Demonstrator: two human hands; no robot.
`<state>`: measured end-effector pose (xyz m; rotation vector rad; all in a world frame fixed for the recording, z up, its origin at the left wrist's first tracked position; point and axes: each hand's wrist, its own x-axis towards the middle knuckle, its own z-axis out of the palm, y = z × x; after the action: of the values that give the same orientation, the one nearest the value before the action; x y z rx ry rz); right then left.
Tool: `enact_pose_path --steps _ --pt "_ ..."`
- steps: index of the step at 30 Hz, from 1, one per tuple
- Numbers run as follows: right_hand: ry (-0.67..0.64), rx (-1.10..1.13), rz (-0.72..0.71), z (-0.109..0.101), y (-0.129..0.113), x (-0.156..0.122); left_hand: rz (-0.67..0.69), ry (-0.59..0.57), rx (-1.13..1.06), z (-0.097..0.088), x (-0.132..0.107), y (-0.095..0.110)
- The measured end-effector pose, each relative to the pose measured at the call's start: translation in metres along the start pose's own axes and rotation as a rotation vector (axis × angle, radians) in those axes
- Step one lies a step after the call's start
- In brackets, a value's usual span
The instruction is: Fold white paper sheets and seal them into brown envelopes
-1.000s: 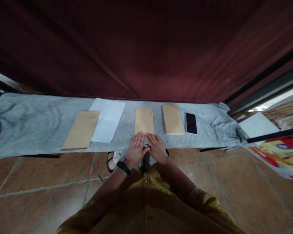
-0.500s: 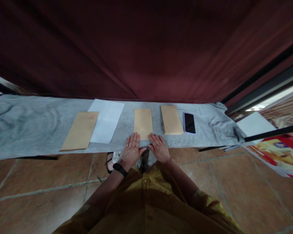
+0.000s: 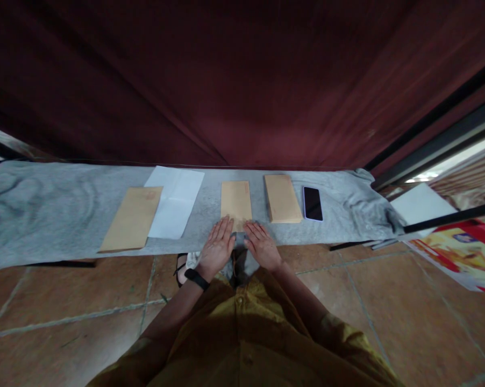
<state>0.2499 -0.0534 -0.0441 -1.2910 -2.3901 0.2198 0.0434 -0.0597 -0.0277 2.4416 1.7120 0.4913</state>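
A brown paper envelope (image 3: 236, 200) lies flat on the grey cloth in front of me, its short side towards my body. My left hand (image 3: 217, 246) rests with outstretched fingers on the envelope's near left corner. On the near right corner lie the fingers of my right hand (image 3: 262, 246), also stretched out flat. Neither hand grips anything. To the right is a stack of brown envelopes (image 3: 283, 199). Off to the left, another brown envelope (image 3: 132, 219) partly covers white paper sheets (image 3: 176, 201).
A phone (image 3: 312, 203) with a pale purple edge lies right of the stack. Grey cloth (image 3: 73, 199) covers the narrow table. A dark red curtain (image 3: 234, 97) hangs behind it. At the right, a red and yellow printed box (image 3: 464, 255) stands beside a black metal bar (image 3: 448, 219).
My left hand has shifted slightly up and its thumb has moved away from my right hand's thumb. Both hands stay on the envelope's near edge. The view has moved slightly.
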Motion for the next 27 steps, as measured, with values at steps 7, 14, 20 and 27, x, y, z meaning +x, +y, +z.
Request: enact_pose_path --steps 7,14,20,27 --pt "-0.023 -0.01 -0.025 0.012 -0.002 0.0 0.111 -0.059 -0.052 0.008 0.016 0.012" --pt "-0.02 -0.02 -0.009 0.017 -0.001 -0.001 0.058 -0.082 0.009 0.022 0.033 0.006" --pt "-0.034 -0.035 -0.009 0.019 0.0 -0.002 0.018 -0.09 0.039 0.025 0.048 -0.003" --pt "-0.054 -0.054 -0.013 0.016 -0.001 -0.001 -0.026 -0.092 0.044 0.029 0.063 -0.013"
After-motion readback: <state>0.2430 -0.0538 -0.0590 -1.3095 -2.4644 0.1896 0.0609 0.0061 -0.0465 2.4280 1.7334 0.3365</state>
